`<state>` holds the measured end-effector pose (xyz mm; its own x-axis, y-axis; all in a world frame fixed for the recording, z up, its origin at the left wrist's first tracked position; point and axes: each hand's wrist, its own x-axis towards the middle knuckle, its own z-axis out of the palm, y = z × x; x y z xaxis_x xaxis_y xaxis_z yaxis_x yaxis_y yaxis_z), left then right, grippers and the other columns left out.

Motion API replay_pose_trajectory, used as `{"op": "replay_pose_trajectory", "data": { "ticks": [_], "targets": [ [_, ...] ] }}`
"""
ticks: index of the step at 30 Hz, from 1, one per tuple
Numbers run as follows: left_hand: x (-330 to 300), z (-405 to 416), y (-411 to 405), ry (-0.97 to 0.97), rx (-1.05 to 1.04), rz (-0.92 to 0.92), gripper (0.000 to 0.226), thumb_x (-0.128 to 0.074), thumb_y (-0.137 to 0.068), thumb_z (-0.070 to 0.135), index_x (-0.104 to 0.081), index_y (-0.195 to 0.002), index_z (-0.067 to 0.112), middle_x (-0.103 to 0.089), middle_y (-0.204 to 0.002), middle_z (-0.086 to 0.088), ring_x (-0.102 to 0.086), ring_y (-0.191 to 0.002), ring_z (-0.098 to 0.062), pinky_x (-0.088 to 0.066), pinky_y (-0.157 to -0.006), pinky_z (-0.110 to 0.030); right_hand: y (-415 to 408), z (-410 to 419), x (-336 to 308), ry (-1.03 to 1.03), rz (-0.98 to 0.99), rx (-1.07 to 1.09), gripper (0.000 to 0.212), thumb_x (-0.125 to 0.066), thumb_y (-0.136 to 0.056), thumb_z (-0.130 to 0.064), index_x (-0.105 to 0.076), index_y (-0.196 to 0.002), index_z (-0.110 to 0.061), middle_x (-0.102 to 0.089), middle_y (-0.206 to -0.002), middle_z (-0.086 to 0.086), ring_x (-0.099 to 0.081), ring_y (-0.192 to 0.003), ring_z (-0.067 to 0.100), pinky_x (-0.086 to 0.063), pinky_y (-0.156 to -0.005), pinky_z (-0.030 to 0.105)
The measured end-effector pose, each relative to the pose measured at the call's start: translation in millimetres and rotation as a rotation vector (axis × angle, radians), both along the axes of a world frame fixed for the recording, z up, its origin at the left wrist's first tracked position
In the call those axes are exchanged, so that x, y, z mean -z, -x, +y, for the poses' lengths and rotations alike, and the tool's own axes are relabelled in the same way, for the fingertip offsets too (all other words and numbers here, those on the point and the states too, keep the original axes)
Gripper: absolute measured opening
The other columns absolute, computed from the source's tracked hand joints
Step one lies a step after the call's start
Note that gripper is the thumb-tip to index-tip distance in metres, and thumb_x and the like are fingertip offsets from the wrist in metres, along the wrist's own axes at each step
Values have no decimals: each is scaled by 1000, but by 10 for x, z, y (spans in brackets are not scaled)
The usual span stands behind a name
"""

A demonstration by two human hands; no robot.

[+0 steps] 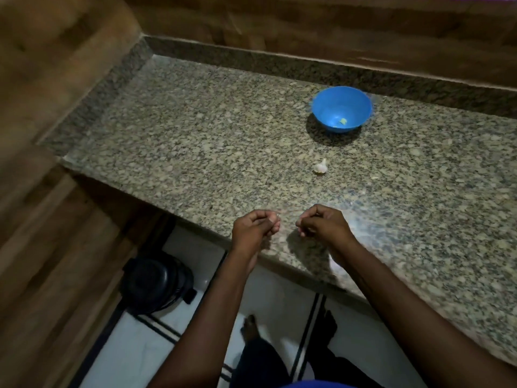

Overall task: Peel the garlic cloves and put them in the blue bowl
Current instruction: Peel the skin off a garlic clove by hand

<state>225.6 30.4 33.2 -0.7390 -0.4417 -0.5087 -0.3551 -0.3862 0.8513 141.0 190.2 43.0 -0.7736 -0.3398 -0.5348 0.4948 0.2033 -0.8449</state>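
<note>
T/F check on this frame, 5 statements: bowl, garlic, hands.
1. The blue bowl stands on the counter. True.
2. The bowl is empty. False: one small pale piece lies in it.
3. A garlic piece lies on the counter nearer the person than the bowl. True.
4. The left hand rests in the bowl. False: it is at the counter's near edge.
5. The right hand lies flat. False: its fingers are curled.

No readable text, labels, brands or numbers anywhere in view.
</note>
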Motion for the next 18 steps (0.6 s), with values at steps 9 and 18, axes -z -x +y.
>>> {"op": "replay_pose_trajectory", "data": {
  "ticks": [9,18],
  "targets": [
    [-107,-1566,-1290,-25,-177,110,17,-64,-93,-2,-74,-98,11,-75,-81,-3,-68,-74,-9,-56,-78,-19,-933,-1830,-50,12,22,-274,14,-61,-83,13,-69,-90,4,-68,-73,18,-60,-59,25,-53,-59,28],
    [99,-3227,-2695,-84,-436,42,16,-59,-95,-8,-67,-87,3,-73,-65,-3,-69,-59,-9,-57,-62,-18,-2184,-3855,159,84,-79,-408,7,-68,-88,5,-73,-90,2,-70,-67,9,-63,-55,13,-53,-54,20]
  ]
}}
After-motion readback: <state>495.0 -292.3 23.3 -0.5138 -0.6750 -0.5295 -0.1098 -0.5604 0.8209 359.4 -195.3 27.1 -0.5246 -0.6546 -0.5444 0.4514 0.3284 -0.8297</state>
